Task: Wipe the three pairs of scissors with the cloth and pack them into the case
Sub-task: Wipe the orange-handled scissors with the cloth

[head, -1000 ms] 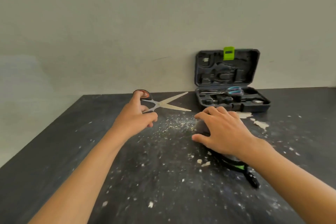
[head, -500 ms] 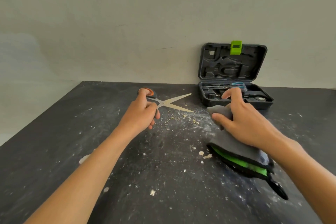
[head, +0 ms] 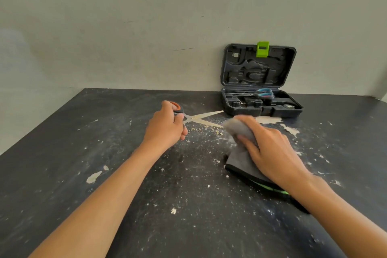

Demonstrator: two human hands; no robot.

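Head view: left hand gripped orange-handled scissors (blades splayed, pointing right); right hand clutched grey cloth, touching nearer blade tip.

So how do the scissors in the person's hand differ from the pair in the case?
The orange-handled scissors are held in the left hand, blades spread open; the blue-handled scissors lie in the open case, blades closed. The orange-handled pair's lower blade meets the cloth; nothing touches the blue-handled pair. Both have pale metal blades.
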